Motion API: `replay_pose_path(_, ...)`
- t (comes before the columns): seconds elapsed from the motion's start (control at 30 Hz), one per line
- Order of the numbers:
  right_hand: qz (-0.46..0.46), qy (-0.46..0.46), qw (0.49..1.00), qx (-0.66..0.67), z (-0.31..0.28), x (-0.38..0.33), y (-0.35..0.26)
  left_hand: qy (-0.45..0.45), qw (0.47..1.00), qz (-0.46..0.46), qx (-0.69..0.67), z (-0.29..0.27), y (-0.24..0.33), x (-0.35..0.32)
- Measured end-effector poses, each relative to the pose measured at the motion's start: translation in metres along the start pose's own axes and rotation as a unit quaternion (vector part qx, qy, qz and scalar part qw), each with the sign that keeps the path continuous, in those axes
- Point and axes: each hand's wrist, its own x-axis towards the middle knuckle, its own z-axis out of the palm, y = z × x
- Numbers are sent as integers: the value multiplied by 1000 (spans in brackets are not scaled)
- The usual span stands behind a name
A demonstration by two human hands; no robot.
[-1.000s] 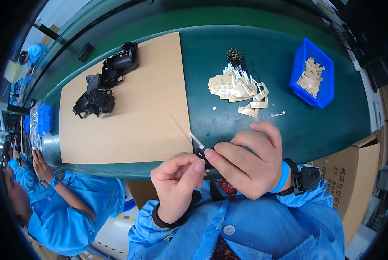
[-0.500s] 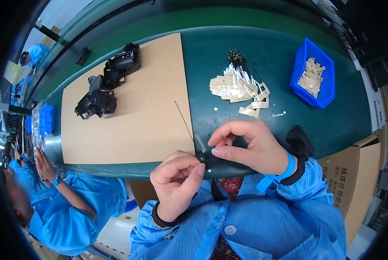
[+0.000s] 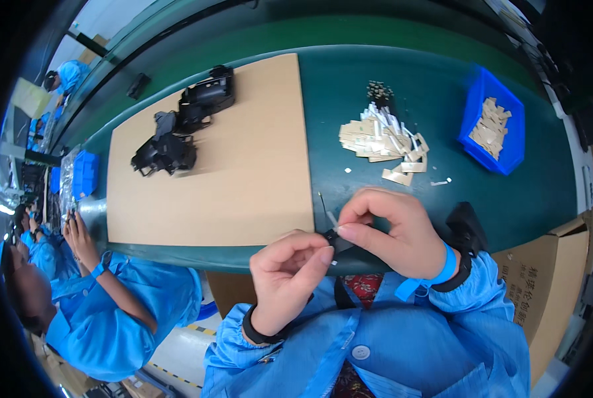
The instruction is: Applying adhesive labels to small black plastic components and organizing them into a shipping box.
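Near the table's front edge, my left hand (image 3: 290, 268) pinches a small black part (image 3: 332, 237) between thumb and forefinger. A thin dark wire (image 3: 322, 201) with a pale tip and a whitish strip (image 3: 332, 218) rise from beside that part. My right hand (image 3: 396, 232) is closed, thumb and forefinger pressed together at the strip, close to my left fingertips. How the strip, wire and black part join is hidden by the fingers. Beyond my hands lies a pile of black wires (image 3: 380, 95) with white strips and beige adhesive pieces (image 3: 369, 138).
A blue bin (image 3: 472, 136) of beige pieces stands at the far right. Black plastic housings (image 3: 167, 152) lie on a cardboard sheet (image 3: 243, 205) at left. A black object (image 3: 467, 224) is beside my right wrist. A co-worker in blue (image 3: 111, 312) sits at left; a cardboard box (image 3: 555, 285) stands at right.
My right fingertips have closed in to the strip by my left hand, from a small gap away. The wire shows shorter. The whole view has shifted slightly; the co-worker's hand has moved.
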Motion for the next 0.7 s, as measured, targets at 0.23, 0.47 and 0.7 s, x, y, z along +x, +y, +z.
replay_pose_path(0.23,-147,147,962,-178,8,3,2,30,994,-63,87,-17,13,4)
replay_pose_path(0.47,-107,143,978,-104,3,5,7,216,790,160,550,-130,70,65)
replay_pose_path(0.7,-105,132,981,-96,7,5,8,248,820,33,515,-155,76,107)
